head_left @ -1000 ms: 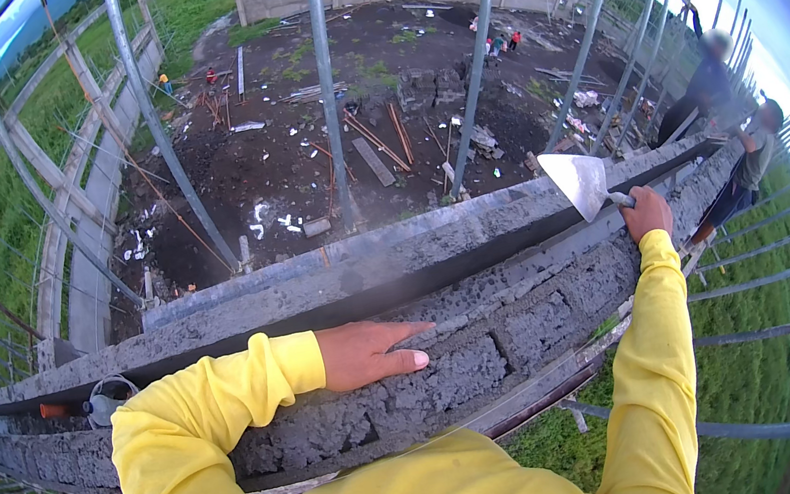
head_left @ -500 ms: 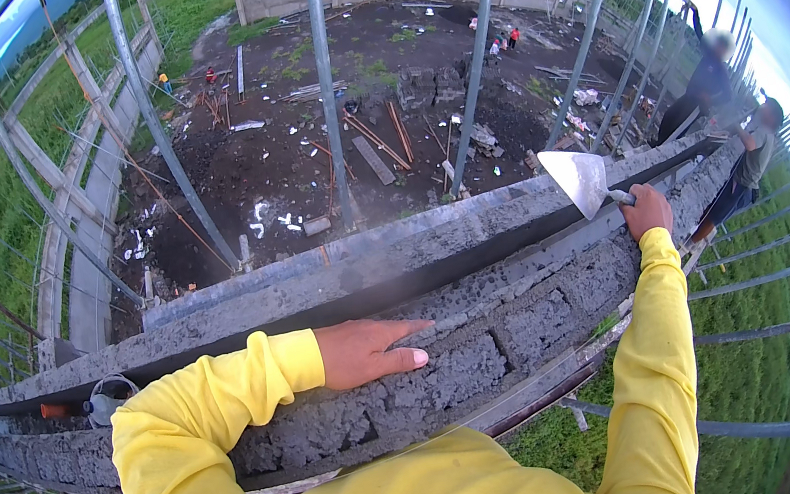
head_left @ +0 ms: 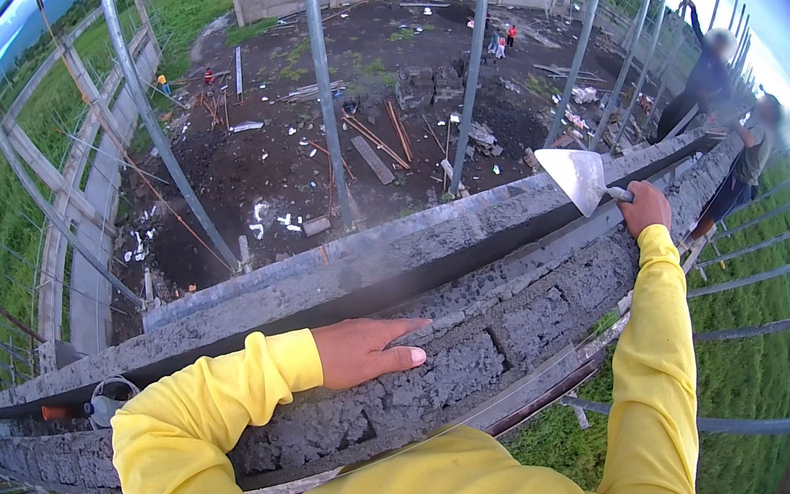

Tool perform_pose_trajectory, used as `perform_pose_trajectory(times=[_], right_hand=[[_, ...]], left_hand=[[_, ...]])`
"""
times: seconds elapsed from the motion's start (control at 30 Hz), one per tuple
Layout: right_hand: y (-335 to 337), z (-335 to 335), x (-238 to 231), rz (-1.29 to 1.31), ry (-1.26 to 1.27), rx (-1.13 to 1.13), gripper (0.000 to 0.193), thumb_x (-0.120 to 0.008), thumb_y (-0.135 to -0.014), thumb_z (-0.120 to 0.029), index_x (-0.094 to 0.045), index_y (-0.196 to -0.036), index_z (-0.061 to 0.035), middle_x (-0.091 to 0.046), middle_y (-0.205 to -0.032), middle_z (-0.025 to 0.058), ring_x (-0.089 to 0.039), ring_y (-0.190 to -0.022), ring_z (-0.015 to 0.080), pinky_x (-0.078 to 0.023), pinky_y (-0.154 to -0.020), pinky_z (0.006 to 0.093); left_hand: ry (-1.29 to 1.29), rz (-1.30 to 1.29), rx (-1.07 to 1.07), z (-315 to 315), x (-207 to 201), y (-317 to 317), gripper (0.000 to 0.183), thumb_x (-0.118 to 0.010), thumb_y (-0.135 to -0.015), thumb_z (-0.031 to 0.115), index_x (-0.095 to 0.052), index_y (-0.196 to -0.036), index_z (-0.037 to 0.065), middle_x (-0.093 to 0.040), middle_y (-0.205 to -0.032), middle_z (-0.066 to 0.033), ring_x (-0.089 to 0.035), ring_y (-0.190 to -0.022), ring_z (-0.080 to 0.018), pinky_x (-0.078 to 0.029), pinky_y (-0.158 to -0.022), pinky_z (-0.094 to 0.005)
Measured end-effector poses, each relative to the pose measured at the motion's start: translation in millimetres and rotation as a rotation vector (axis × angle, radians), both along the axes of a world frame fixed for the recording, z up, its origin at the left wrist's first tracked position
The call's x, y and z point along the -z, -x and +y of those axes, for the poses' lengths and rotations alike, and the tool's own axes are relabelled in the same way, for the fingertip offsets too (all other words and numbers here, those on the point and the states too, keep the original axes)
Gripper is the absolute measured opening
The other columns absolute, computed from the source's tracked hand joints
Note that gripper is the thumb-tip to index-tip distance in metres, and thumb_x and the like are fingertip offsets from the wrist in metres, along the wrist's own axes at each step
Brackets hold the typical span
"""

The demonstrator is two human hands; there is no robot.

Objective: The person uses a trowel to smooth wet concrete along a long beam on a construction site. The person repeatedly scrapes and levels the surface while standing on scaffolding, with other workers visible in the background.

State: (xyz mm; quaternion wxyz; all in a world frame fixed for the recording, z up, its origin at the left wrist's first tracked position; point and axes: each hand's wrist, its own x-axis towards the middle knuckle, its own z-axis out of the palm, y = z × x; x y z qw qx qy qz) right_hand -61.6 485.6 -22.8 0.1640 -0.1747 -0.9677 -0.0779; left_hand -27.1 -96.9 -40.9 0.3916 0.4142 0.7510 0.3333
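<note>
My left hand (head_left: 367, 349) rests on top of the rough block wall (head_left: 527, 324), thumb and forefinger stretched out along its wet mortar edge. Its other fingers are partly hidden. At the right, my right hand (head_left: 646, 210) is wrapped round the handle of a trowel (head_left: 574, 179). The trowel's pale, mortar-smeared blade points up and left above the trough between the two walls, touching nothing that I can see. Grey mortar covers the tops and faces of the blocks near both hands.
A parallel concrete wall (head_left: 416, 249) runs beyond the trough. Upright metal poles (head_left: 328, 105) rise past it. A clear plastic container (head_left: 111, 398) sits at the left. Two co-workers are at the far right, one a person in dark clothes (head_left: 707, 82). Grass lies far below the near side.
Both hands and the trowel stay nearly where they were; the view has shifted very slightly. The nearer co-worker's head has moved a little.
</note>
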Motion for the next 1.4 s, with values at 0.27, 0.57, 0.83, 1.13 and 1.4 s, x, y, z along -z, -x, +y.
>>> perform_pose_trajectory(times=[0.27, 0.57, 0.83, 1.13, 1.4], right_hand=[[-0.5, -2.4, -0.9, 0.014, 0.011, -0.007, 0.027, -0.082, -0.092, -0.032, -0.074, -0.098, -0.0062, -0.075, -0.108, 0.0177, -0.072, -0.108, 0.0451, -0.057, -0.093, 0.0574], [-0.1, -4.2, -2.0, 0.012, 0.015, 0.002, 0.024, -0.082, -0.091, -0.029, -0.075, -0.096, -0.0066, -0.074, -0.106, 0.0173, -0.072, -0.107, 0.0446, -0.057, -0.093, 0.0568], [0.2, -0.1, 0.1, -0.002, -0.007, -0.001, 0.026, -0.082, -0.092, -0.030, -0.074, -0.099, -0.0064, -0.075, -0.109, 0.0174, -0.072, -0.109, 0.0447, -0.057, -0.094, 0.0568], [3.3, 7.1, 0.6, -0.031, 0.008, -0.014, 0.030, -0.082, -0.093, -0.033, -0.074, -0.102, -0.0059, -0.075, -0.111, 0.0197, -0.071, -0.111, 0.0475, -0.056, -0.094, 0.0586], [3.0, 9.8, 3.5, -0.005, -0.016, -0.023, 0.029, -0.082, -0.094, -0.032, -0.073, -0.102, -0.0060, -0.075, -0.111, 0.0198, -0.071, -0.110, 0.0483, -0.056, -0.094, 0.0588]], left_hand=[[0.022, 0.011, 0.004, -0.3, -3.7, -0.4, 0.086, -0.041, -0.118, 0.066, -0.033, -0.176, 0.003, -0.047, -0.169, -0.0351, -0.047, -0.158, -0.0480, -0.036, -0.133, -0.0497], [0.042, -0.021, -0.002, 0.3, -6.8, 0.1, 0.091, -0.041, -0.116, 0.069, -0.036, -0.173, -0.002, -0.050, -0.167, -0.0365, -0.049, -0.156, -0.0496, -0.038, -0.131, -0.0510], [0.074, 0.013, 0.000, 1.0, -5.7, 0.1, 0.094, -0.043, -0.115, 0.070, -0.035, -0.173, -0.003, -0.049, -0.167, -0.0367, -0.048, -0.157, -0.0484, -0.037, -0.132, -0.0506], [0.003, -0.002, 0.004, -0.5, -3.7, -0.5, 0.094, -0.041, -0.116, 0.071, -0.037, -0.173, -0.003, -0.050, -0.166, -0.0378, -0.048, -0.157, -0.0491, -0.037, -0.132, -0.0510], [0.005, -0.035, -0.002, -1.0, -4.0, -0.5, 0.094, -0.042, -0.115, 0.071, -0.037, -0.172, -0.004, -0.049, -0.167, -0.0370, -0.047, -0.158, -0.0488, -0.037, -0.133, -0.0509]])
